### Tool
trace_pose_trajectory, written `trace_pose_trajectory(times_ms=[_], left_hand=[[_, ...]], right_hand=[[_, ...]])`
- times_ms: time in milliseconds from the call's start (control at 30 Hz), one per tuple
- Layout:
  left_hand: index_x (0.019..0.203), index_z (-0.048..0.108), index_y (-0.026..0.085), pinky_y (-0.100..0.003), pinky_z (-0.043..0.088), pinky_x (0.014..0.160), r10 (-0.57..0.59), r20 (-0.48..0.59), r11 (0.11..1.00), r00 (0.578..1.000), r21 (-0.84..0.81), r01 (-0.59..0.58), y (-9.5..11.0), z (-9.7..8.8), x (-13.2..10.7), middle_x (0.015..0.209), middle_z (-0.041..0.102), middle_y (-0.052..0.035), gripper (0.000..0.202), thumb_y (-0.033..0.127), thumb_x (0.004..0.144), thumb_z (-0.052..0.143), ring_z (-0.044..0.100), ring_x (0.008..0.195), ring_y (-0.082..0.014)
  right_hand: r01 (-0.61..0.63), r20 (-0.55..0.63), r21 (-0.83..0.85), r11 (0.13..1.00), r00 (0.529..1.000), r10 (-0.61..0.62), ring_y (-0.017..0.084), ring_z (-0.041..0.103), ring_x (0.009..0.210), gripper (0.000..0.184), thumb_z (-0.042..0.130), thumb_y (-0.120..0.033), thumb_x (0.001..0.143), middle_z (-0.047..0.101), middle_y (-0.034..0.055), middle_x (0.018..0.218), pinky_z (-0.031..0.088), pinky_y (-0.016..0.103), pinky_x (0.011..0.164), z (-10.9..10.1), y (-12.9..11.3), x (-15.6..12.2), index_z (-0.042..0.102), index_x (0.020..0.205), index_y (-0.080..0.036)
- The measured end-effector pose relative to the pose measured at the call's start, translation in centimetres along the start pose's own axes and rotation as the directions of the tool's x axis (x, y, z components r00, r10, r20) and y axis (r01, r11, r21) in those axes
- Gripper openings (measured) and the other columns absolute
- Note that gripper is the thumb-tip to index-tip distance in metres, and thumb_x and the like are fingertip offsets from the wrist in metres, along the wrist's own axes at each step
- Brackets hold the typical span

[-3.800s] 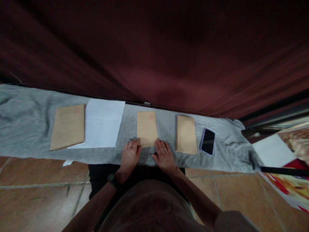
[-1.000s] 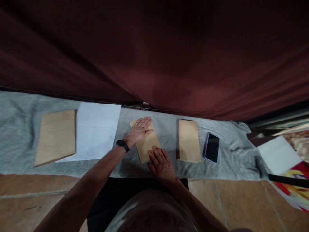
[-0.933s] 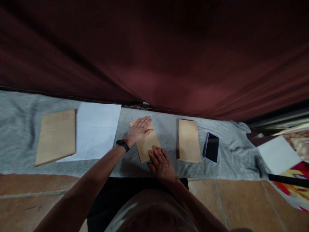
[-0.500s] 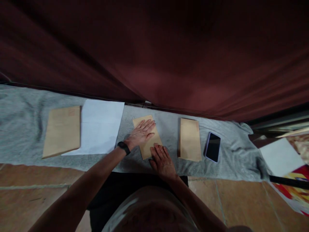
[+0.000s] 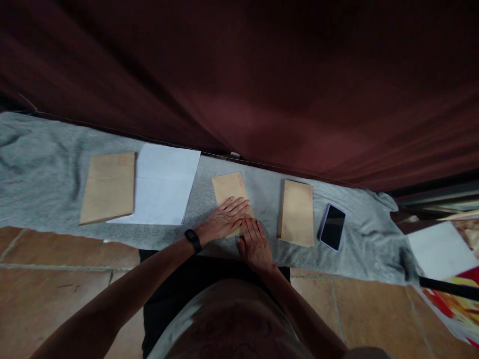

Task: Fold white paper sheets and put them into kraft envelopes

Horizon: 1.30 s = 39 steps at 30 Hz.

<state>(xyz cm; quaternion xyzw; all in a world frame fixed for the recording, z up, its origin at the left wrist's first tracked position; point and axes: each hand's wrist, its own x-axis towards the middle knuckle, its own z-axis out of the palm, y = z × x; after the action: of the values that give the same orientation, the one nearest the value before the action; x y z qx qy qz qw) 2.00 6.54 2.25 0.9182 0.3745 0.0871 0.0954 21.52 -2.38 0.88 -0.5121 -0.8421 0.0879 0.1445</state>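
Observation:
A brown paper envelope (image 5: 229,185) lies at a slant on the grey cloth in front of me. My left hand (image 5: 223,218) rests flat across its lower half, fingers outstretched to the right. Over the lower right corner lies my right hand (image 5: 256,244), its fingers extended and the tips touching the left fingers. Both palms face down, and neither hand grasps anything. The hands hide the envelope's lower part. Small red print shows near its top right edge.
To the left, a stack of brown envelopes (image 5: 108,188) overlaps white paper sheets (image 5: 166,182). On the right are another envelope stack (image 5: 297,213) and a phone (image 5: 333,227). Grey cloth (image 5: 48,174) covers the long surface. A dark red curtain (image 5: 239,85) hangs behind it.
My left hand has slid down the envelope toward me, uncovering its upper part, and now meets my right hand. The view has tilted slightly.

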Motion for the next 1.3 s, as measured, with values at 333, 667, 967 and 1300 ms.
trace_pose_trajectory(times_ms=[333,667,967,1300], left_hand=[[0.162,0.033,0.011,-0.048,0.014,0.133,0.017,0.01,0.999,1.0,0.027,-0.017,2.5,0.4,-2.8,0.17,0.032,-0.0169,0.063,0.044,0.109,0.034,0.023,0.16,-0.0264],[0.167,0.023,0.019,-0.045,0.019,0.132,0.058,-0.011,0.998,0.998,0.034,-0.057,3.2,0.9,-6.8,0.171,0.03,-0.0122,0.076,0.058,0.105,0.043,0.024,0.16,-0.0249],[0.166,0.025,0.021,-0.044,0.02,0.13,0.06,0.038,0.998,0.997,0.002,-0.06,2.7,0.9,-8.8,0.17,0.034,-0.0114,0.075,0.057,0.104,0.045,0.031,0.158,-0.0236],[0.164,0.031,0.019,-0.044,0.028,0.128,0.026,-0.054,0.998,0.998,0.056,-0.023,3.3,0.4,-10.7,0.165,0.043,-0.0118,0.072,0.052,0.103,0.049,0.041,0.153,-0.0256]], right_hand=[[-0.013,0.015,-0.014,1.0,1.0,0.013,0.026,0.036,0.155,0.055,0.035,-0.022,0.107,0.045,0.0162,0.163,0.027,0.049,0.129,-0.6,0.1,0.0,0.039,0.16,-0.006],[-0.006,-0.006,-0.029,1.0,1.0,0.005,0.028,0.039,0.153,0.061,0.044,-0.034,0.108,0.044,0.0151,0.164,0.028,0.052,0.128,-0.5,0.3,-0.5,0.033,0.163,-0.012],[-0.036,-0.029,-0.054,0.998,0.999,0.034,0.029,0.04,0.152,0.067,0.045,-0.039,0.108,0.039,0.0158,0.166,0.03,0.051,0.127,-0.8,1.0,-1.4,0.024,0.167,-0.012],[-0.108,-0.05,-0.024,0.994,0.993,0.107,0.028,0.052,0.141,0.057,0.047,-0.031,0.107,0.053,0.0136,0.157,0.038,0.047,0.12,-1.3,1.8,-1.4,0.038,0.162,-0.017]])
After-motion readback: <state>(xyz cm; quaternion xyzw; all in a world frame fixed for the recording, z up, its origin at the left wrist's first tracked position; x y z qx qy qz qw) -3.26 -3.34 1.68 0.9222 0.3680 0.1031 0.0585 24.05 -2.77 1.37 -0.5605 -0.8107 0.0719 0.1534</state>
